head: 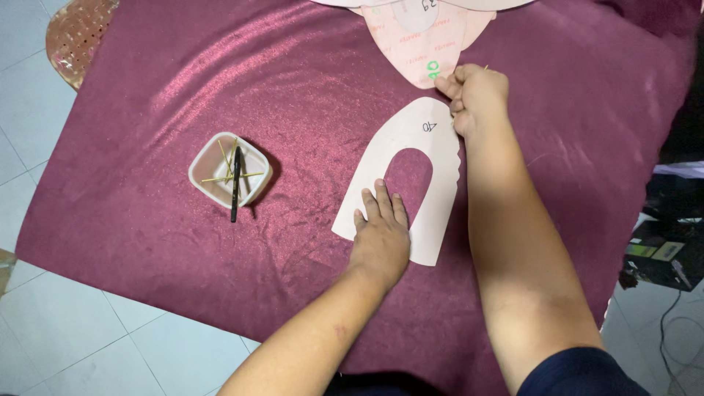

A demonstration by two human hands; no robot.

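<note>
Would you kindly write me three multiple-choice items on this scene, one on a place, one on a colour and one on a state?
1. Where is the small white cup?
A. left of the paper pattern
B. on the pattern
C. on the floor

2. What colour is the cloth?
A. blue
B. maroon
C. green

3. How is the left hand?
A. fisted in the air
B. holding the cup
C. flat on the pattern

Answers: 1 A, the cup stands on cloth, apart from the pattern. 2 B, the cloth shines dark red. 3 C, its fingers lie spread on the pattern, while the right hand pinches at the pattern's top edge.

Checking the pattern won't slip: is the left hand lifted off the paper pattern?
No, the left hand lies flat on the U-shaped paper pattern, pressing it onto the maroon cloth.
</note>
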